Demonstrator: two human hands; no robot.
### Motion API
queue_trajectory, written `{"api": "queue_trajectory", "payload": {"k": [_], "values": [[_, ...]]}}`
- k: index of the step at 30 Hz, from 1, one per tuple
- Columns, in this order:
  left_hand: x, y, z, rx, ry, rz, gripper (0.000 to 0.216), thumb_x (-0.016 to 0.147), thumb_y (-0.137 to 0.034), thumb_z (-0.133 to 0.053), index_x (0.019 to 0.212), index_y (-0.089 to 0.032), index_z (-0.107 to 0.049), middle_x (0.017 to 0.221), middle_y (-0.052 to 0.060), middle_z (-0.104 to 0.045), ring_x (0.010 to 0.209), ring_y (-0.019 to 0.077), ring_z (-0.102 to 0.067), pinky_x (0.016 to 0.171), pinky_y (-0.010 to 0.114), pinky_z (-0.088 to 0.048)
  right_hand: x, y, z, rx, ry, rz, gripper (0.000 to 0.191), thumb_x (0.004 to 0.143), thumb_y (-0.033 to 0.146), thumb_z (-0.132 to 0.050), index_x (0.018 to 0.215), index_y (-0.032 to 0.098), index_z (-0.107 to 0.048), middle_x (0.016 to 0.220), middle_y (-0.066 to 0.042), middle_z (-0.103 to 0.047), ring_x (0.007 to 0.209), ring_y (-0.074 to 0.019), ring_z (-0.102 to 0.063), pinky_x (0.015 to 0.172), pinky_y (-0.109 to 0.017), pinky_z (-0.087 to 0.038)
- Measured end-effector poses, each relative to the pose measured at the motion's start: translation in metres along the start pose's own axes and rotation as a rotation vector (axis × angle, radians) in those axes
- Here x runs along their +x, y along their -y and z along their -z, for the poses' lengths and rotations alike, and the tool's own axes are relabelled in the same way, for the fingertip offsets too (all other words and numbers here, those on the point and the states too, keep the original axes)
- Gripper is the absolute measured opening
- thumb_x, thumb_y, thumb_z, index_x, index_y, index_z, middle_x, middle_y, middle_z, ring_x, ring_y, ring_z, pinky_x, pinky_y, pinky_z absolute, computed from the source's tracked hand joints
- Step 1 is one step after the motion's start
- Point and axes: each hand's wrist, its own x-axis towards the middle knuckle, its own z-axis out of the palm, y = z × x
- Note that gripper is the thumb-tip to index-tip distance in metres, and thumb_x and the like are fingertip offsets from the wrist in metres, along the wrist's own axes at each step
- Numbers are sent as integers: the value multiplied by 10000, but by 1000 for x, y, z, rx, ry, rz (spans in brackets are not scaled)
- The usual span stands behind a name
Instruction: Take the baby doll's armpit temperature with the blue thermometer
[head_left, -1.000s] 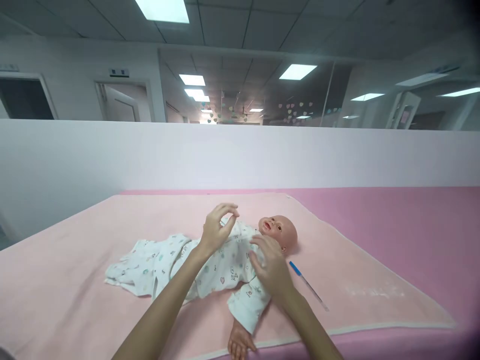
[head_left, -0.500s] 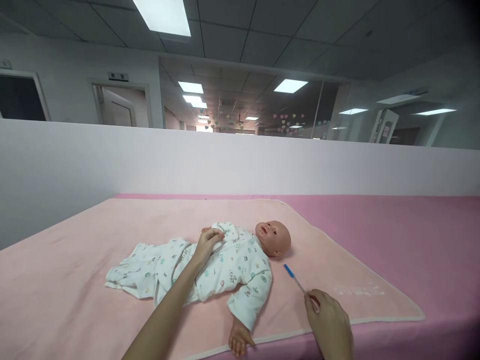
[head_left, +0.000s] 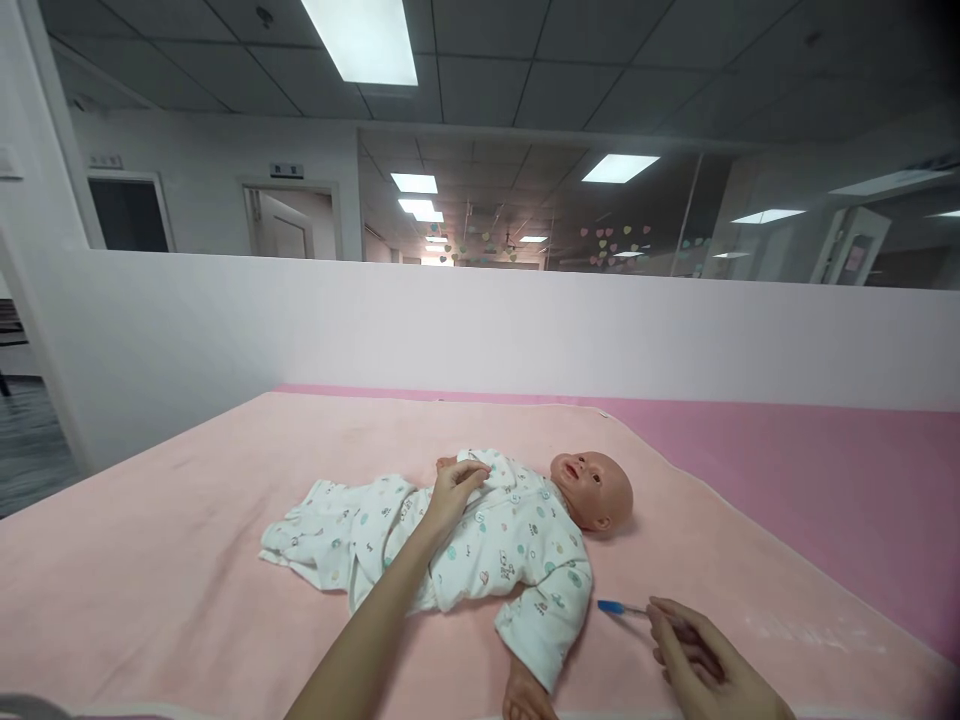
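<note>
Since 1 s ago R hand (head_left: 705,662) has dropped off the chest to the near edge of the pale pink fleece blanket (head_left: 187,560). Vinyl baby doll in white printed romper (head_left: 510,530) lies mid-blanket, head to the right, w/ L hand (head_left: 454,490) resting loosely curled on its chest. R fingertips pinch the thin stick w/ blue tip (head_left: 619,607), just beside doll's near sleeve.

Both hands bare: left hand (head_left: 454,490), right hand (head_left: 701,660). Fingers slender on both. Knuckles and finger joints plain on right hand. Nails too small to judge. Left forearm (head_left: 375,630) bare, long and slim, widens from wrist behind left hand toward bottom frame edge. Right wrist (head_left: 757,700) bare, cut off by frame edge just behind right hand. Upper arms, torso out of view.
</note>
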Motion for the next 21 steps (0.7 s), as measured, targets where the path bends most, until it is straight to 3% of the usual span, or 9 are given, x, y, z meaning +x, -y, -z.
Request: {"api": "queue_trajectory", "payload": {"k": [3, 9, 12, 15, 16, 18, 20, 21], "values": [[-1, -5, 0, -28, -6, 0, 145, 708, -232, -485, 640, -156, -588, 756, 23, -568, 726, 140, -498, 704, 237, -409, 9, 13, -11, 16, 120, 35, 416, 640, 601, -490, 796, 236, -614, 690, -19, -658, 620, -189, -615, 546, -245, -494], [-2, -5, 1, -6, -13, -22, 155, 689, -193, -414, 589, -166, -529, 640, -6, -495, 687, 130, -468, 682, 230, -377, 11, 32, -33, -122, 258, 313, 414, 801, 522, -377, 549, 207, -471, 473, 26, -483, 483, -130, -458, 468, -223, -375], [-2, -3, 1, 5, -5, -1, 152, 689, -206, -443, 602, -160, -560, 664, -4, -507, 673, 126, -478, 681, 238, -368, 20, 61, -19, -68, 358, 394, 405, 818, 487, -387, 549, 198, -478, 507, 18, -515, 499, -131, -469, 457, -226, -368], [-1, 0, 1, 50, 1, 10, 161, 683, -237, -504, 684, -156, -644, 657, 4, -525, 612, 116, -454, 615, 236, -350, 42, 106, 13, 165, 382, 505, 405, 836, 472, -390, 582, 191, -532, 442, 30, -488, 423, -116, -467, 405, -223, -371], [0, 1, 1, 67, 2, 11, 176, 678, -251, -527, 717, -153, -668, 649, 8, -525, 584, 110, -434, 582, 233, -337, 50, 120, 22, 273, 322, 577, 422, 849, 471, -371, 575, 193, -529, 432, 31, -488, 401, -114, -476, 386, -224, -373], [0, 3, 1, 88, 5, 13, 204, 667, -277, -569, 761, -151, -698, 648, 18, -528, 554, 103, -402, 541, 231, -315, 63, 147, 31, 419, 38, 666, 535, 888, 485, -220, 529, 203, -499, 356, 49, -392, 313, -88, -403, 314, -205, -302], [1, 5, 2, 83, 1, -5, 202, 652, -289, -605, 758, -155, -712, 688, 37, -547, 592, 116, -428, 556, 235, -332, 69, 166, 25, 339, -265, 652, 581, 888, 510, -156, 541, 203, -505, 352, 69, -348, 287, -63, -342, 287, -191, -270], [1, 7, 2, 78, -4, -19, 193, 645, -290, -620, 749, -158, -714, 708, 44, -556, 621, 125, -447, 575, 239, -346, 69, 172, 18, 250, -355, 634, 565, 880, 525, -186, 569, 197, -526, 377, 75, -369, 300, -53, -336, 288, -187, -285]]}}
